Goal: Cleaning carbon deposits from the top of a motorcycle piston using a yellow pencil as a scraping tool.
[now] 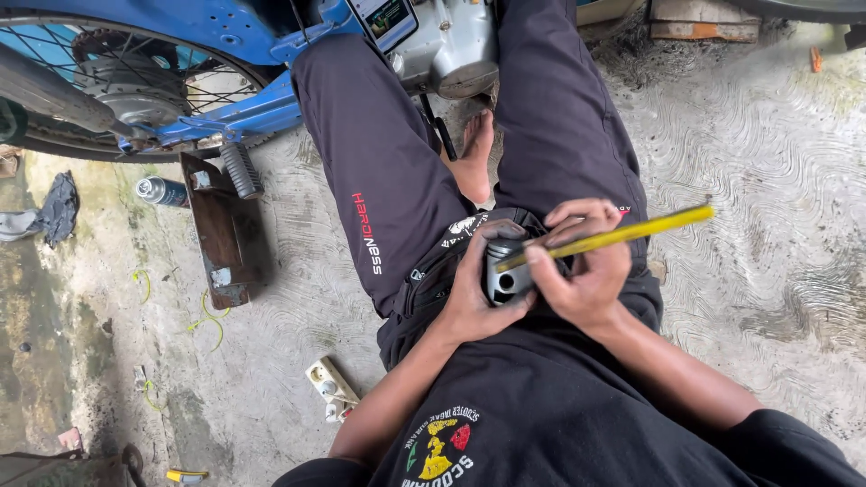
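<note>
The left hand (474, 302) is wrapped tight around a small grey metal part (507, 271) in the person's lap, and the right hand (586, 271), just beside it, pinches a long yellow stick (622, 233) that slants up to the right, its low tip touching the part.

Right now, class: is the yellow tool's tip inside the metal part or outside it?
Cannot tell. The yellow tool meets the metal part, but the right hand covers its tip.

Left hand (469, 302) grips metal part (507, 275); right hand (586, 271) holds yellow tool (622, 233).
</note>
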